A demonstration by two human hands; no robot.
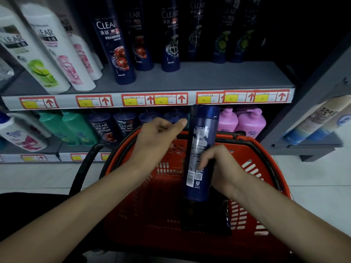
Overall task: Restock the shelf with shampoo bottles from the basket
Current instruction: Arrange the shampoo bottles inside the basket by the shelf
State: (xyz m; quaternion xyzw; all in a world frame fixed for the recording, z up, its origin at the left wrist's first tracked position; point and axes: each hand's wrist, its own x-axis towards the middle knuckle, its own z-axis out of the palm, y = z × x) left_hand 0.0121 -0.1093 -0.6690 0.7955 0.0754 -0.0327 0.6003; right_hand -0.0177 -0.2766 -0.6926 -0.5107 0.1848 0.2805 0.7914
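My right hand [218,168] grips a dark blue shampoo bottle [201,133] around its lower half, holding it upright above the red basket [252,168], back label facing me. My left hand [161,137] hovers beside the bottle's upper part, fingers loosely curled, holding nothing, over the basket's far rim. Another dark bottle [207,221] lies inside the basket beneath the held one. The grey shelf [209,76] above carries dark blue shampoo bottles [117,52] standing in a row, with bare shelf surface in front of them at the middle and right.
White shampoo bottles [47,54] stand at the shelf's left. The lower shelf holds green [72,128], dark blue and pink bottles [248,122]. A price-label strip [152,100] runs along the shelf edge. Another shelving unit [319,120] stands at right. The basket's black handle [85,162] hangs at left.
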